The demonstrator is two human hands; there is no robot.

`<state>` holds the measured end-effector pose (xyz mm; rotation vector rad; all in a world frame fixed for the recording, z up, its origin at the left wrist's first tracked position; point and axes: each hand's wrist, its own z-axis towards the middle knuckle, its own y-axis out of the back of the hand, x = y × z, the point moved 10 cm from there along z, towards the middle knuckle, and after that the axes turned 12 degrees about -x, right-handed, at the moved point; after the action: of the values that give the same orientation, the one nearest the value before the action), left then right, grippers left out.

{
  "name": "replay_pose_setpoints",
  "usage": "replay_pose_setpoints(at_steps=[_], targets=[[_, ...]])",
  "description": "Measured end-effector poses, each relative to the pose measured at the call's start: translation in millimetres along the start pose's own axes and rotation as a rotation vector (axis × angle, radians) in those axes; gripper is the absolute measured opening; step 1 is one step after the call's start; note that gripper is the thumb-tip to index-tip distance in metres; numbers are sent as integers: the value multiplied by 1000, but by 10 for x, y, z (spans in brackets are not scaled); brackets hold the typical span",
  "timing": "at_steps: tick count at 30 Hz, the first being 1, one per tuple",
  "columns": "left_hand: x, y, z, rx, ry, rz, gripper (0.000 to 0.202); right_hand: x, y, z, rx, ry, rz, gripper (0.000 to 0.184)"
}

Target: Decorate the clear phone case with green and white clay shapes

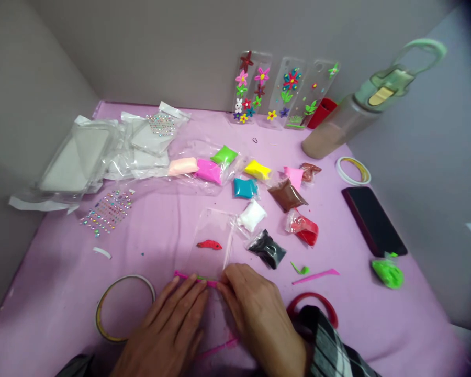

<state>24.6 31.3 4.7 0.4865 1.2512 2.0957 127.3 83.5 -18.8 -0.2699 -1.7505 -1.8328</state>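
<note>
You have two hands (pixel 172 319), three pink sticks (pixel 316 276), three flower-decorated phone cases (pixel 251 86), twelve coloured packets (pixel 288 196), two gem sheets (pixel 108 212), two tape rolls (pixel 154 289), one phone (pixel 374 221) and one bottle (pixel 337 125); you cannot count the overlapping clear packages (pixel 76 157) exactly.

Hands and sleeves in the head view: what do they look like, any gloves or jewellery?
Both the left hand and right hand are bare, with no gloves and no ring or watch showing. The right sleeve is black, grey and white plaid; only a dark bit of the left sleeve shows.
</note>
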Motion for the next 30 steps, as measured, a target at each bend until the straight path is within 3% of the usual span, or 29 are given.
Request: replay_pose_setpoints(at_steps=[11,20,26,30], targets=[[74,0,17,27,38,-17,36,3,-1,8,0,9,-5,15],[231,112,36,-53,97,-84,35,8,22,11,-24,14,-30,17],[406,75,-103,-45,311,-185,32,45,61,17,-70,27,-38,21],[537,40,-48,-37,391,-230,32,33,79,20,-59,-14,47,20]])
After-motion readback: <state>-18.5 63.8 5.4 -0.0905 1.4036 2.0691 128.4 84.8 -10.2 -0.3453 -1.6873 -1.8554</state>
